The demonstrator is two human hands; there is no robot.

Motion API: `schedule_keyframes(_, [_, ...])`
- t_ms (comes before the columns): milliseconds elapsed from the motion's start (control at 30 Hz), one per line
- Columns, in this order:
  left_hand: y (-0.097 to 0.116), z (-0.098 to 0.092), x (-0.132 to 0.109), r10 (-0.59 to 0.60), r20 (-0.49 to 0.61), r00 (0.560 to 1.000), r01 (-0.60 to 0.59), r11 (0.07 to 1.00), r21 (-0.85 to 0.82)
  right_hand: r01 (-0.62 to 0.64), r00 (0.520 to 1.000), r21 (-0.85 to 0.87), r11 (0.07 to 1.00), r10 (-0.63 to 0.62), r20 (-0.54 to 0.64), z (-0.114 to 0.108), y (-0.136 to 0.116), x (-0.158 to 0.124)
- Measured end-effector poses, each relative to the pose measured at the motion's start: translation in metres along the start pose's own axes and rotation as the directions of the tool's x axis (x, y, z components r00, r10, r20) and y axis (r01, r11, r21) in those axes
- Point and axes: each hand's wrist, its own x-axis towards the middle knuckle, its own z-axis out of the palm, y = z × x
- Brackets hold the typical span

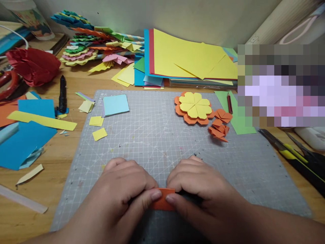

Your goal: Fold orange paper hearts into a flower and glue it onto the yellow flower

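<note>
Clock directions are read from the centre of the mat, with 12 pointing away from the person.

1. Small orange folded paper piece [164, 200]: at 6 o'clock, on the near edge of the mat, held between the two hands. Only a short stretch of it shows between the thumbs.
2. Left hand [124, 189]: at 7 o'clock, fingers curled under, thumb pressed onto the left end of the orange piece. Grip closed on it.
3. Right hand [200, 188]: at 5 o'clock, fingers curled, thumb tip pressed onto the right end of the same piece. Grip closed on it. The two thumb tips are nearly touching.
4. Grey gridded cutting mat [157, 135]: lies flat on the wooden table [63, 169], under both hands.
5. Yellow-on-orange folded paper flower [195, 107]: at 1 o'clock, flat on the mat.
6. Loose orange folded paper petals [220, 128]: at 2 o'clock, just beside the flower.
7. Light blue paper square [116, 104]: at 11 o'clock, on the mat.
8. Small yellow paper squares [99, 134]: at 10 o'clock, near the mat's left edge.
9. Stack of coloured paper sheets [188, 57]: at 12 o'clock, beyond the mat, yellow on top.
10. Yellow-and-black utility knife [291, 154]: at 3 o'clock, off the mat.
11. Blue paper sheets [22, 142]: at 9 o'clock, off the mat.
</note>
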Motion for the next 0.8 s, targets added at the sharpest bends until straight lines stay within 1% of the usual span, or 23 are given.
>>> schedule_keyframes(133, [0.001, 0.001, 0.001, 0.045, 0.013, 0.999, -0.046, 0.999, 0.028, -0.019, 0.999, 0.010, 1.000, 0.020, -0.029, 0.001, -0.003, 0.001])
schedule_keyframes(233, [0.001, 0.003, 0.000, 0.061, 0.016, 0.998, -0.062, 0.997, 0.050, -0.003, 0.999, -0.011, 1.000, 0.002, -0.046, 0.002, -0.003, 0.001])
schedule_keyframes(333, [0.000, 0.005, -0.004, 0.045, -0.075, 0.996, -0.038, 0.995, 0.092, -0.013, 0.998, -0.053, 0.999, 0.009, -0.066, 0.000, -0.001, 0.001])
schedule_keyframes(400, [0.000, 0.005, -0.006, 0.033, -0.158, 0.987, -0.008, 0.988, 0.156, -0.045, 0.996, -0.104, 0.994, 0.038, -0.075, -0.001, 0.000, 0.001])
schedule_keyframes(467, [0.001, 0.004, -0.007, 0.034, -0.207, 0.978, 0.013, 0.976, 0.219, -0.070, 0.996, -0.161, 0.985, 0.060, -0.066, -0.003, 0.001, 0.002])
schedule_keyframes(567, [0.001, 0.004, -0.008, 0.063, -0.193, 0.979, -0.001, 0.953, 0.304, -0.091, 0.995, -0.242, 0.966, 0.080, -0.052, -0.003, 0.001, 0.002])
schedule_keyframes(700, [0.001, 0.006, -0.011, 0.206, -0.135, 0.969, -0.130, 0.893, 0.430, -0.129, 0.991, -0.312, 0.941, 0.115, -0.062, 0.000, 0.000, 0.002])
schedule_keyframes(733, [0.001, 0.007, -0.012, 0.217, -0.124, 0.968, -0.139, 0.880, 0.454, -0.133, 0.991, -0.318, 0.939, 0.119, -0.061, 0.001, 0.000, 0.002])
schedule_keyframes(800, [0.003, 0.008, -0.013, 0.184, -0.105, 0.977, -0.112, 0.869, 0.482, -0.135, 0.991, -0.329, 0.935, 0.123, -0.058, 0.001, 0.000, 0.002])
